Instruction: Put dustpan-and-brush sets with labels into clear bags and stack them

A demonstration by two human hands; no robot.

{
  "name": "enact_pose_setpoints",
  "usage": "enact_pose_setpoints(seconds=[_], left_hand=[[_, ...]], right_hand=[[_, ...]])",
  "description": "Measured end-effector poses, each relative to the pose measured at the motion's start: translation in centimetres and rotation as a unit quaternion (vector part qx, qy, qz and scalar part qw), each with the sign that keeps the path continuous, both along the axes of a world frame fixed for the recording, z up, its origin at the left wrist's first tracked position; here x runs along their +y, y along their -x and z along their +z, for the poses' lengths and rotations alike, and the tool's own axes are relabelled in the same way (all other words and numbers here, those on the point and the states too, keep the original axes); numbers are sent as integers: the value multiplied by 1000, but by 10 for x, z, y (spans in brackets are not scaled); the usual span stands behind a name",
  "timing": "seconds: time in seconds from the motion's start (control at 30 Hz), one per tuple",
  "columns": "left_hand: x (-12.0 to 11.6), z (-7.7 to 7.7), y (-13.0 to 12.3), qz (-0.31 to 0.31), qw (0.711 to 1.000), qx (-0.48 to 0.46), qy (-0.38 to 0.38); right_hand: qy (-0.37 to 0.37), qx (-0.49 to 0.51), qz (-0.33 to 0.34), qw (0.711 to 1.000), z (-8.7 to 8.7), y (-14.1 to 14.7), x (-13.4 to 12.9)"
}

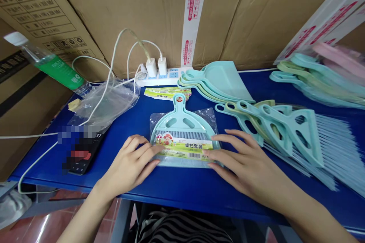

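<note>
A light blue dustpan and brush set (182, 125) lies flat in a clear plastic bag at the middle of the blue table, its handle pointing away from me. Across its lower half is a yellow-green printed label (185, 146) with a mushroom picture. My left hand (136, 162) rests at the left edge of the bag, fingers apart, with a fingertip on the label's left end. My right hand (242, 159) is spread at the right edge, fingertips touching the bag and the label's right end. Neither hand is wrapped around anything.
Loose brushes (305, 133) and stacked dustpans (222, 79) lie at the right and back right, with bagged sets (322, 76) beyond. Labels (168, 93), a power strip (171, 76), cables, plastic bags (108, 98), a bottle (59, 68) and a phone (84, 155) are behind and left.
</note>
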State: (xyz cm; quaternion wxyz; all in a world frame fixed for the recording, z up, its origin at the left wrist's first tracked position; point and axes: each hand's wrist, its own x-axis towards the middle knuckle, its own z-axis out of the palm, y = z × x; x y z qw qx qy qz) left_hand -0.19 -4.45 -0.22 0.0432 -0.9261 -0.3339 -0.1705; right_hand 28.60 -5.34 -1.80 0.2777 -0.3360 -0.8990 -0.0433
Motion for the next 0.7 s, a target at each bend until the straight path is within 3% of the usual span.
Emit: enact_pose_setpoints(seconds=[0.5,0.7], left_hand=[[-2,-3,8,-6,1000,-19,-11],[1,-2,7,21,1000,16,-15]], right_hand=[[-47,26,-40,998,2,-7,3],[-20,49,-91,994,-1,-12,1]])
